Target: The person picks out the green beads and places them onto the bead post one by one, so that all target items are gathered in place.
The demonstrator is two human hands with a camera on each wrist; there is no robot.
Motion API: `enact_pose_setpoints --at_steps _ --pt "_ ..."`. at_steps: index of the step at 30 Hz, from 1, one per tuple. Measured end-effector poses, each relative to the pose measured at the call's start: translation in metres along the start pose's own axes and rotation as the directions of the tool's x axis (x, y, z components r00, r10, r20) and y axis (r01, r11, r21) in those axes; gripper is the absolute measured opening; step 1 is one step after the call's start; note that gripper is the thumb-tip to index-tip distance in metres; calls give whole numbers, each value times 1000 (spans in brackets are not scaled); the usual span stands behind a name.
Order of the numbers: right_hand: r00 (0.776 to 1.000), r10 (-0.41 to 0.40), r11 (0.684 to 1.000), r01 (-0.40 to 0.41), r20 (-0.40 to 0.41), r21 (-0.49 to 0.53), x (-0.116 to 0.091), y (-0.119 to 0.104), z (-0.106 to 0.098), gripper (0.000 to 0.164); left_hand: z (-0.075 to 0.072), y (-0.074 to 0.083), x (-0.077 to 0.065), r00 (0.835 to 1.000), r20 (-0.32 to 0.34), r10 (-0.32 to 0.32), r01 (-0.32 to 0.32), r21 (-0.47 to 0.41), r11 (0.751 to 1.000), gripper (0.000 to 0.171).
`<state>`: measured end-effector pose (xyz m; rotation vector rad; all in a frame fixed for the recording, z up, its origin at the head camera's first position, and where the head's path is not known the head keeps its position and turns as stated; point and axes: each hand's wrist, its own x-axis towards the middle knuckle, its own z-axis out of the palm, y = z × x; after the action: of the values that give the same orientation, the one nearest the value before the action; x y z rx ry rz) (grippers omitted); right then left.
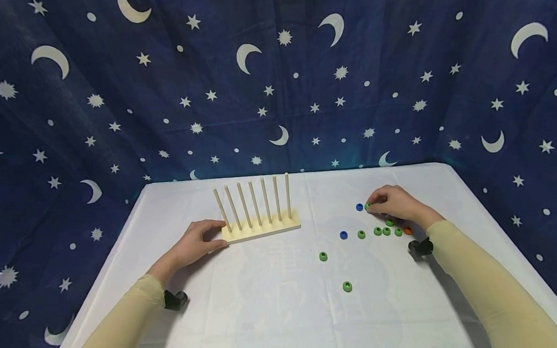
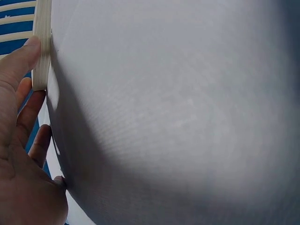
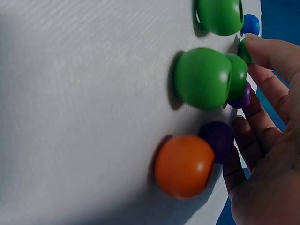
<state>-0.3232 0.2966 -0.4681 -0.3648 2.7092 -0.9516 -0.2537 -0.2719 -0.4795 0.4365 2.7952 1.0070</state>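
My left hand (image 1: 196, 241) grips the left end of a pale wooden peg rack (image 1: 263, 230), a flat base with several upright rods that carry no beads. In the left wrist view, the thumb lies on the front of the rack's base (image 2: 42, 56) and other fingers reach behind its end. On the right, my right hand (image 1: 396, 203) pinches a green bead (image 3: 244, 52) between thumb and index finger, low over the table. Close by it is a blue bead (image 1: 359, 207). Purple beads (image 3: 218, 140) lie under the hand, partly hidden behind an orange bead (image 3: 183, 166).
Several green beads (image 1: 377, 231) form a loose row in front of the right hand, with another blue bead (image 1: 343, 235) at its left. Two more green beads (image 1: 323, 256) lie nearer the front. A white cloth covers the table (image 1: 270, 307); a dark starry curtain (image 1: 271, 86) surrounds it.
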Motion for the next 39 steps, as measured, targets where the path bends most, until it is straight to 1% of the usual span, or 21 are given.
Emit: enact_pose_setpoints --at_steps 3,7,8,11,19,22,24,27,32,35,39 --pt "1000 2 1000 -2 -1 -10 -2 -1 -1 35 0 0 1 1000 5 -15 15 -2 1000 62" --pt "1000 2 1000 -2 12 11 -3 1 -2 41 0 0 2 1000 10 -25 25 -8 1000 62" --pt "1000 11 1000 -12 15 20 -3 2 -2 41 1 0 2 1000 11 -18 18 -1 1000 62" --pt "999 35 998 -36 33 45 -2 5 -3 40 1 0 2 1000 11 -23 23 -6 1000 62" --pt "997 62 994 -66 47 88 -1 8 -3 39 2 0 -1 999 -11 -42 42 -12 999 62" --pt "997 63 994 -67 51 91 -1 9 -3 41 3 0 -1 999 -24 -46 45 -32 998 58" --pt "997 60 994 -64 51 85 -1 9 -4 41 4 0 -1 999 -31 -36 34 -46 998 53" --pt "997 56 995 -59 51 76 -1 10 -5 42 5 -1 0 999 -41 -1 -1 -56 998 42" --pt "996 68 993 -73 60 91 -2 10 -6 42 5 -1 1 997 -47 61 -62 -33 998 29" --pt "995 80 992 -85 61 97 -2 10 -5 43 6 -2 1 995 -45 86 -88 -40 995 24" --pt "995 87 992 -92 55 91 -2 9 -4 44 6 -2 1 995 -38 92 -94 -62 994 22"
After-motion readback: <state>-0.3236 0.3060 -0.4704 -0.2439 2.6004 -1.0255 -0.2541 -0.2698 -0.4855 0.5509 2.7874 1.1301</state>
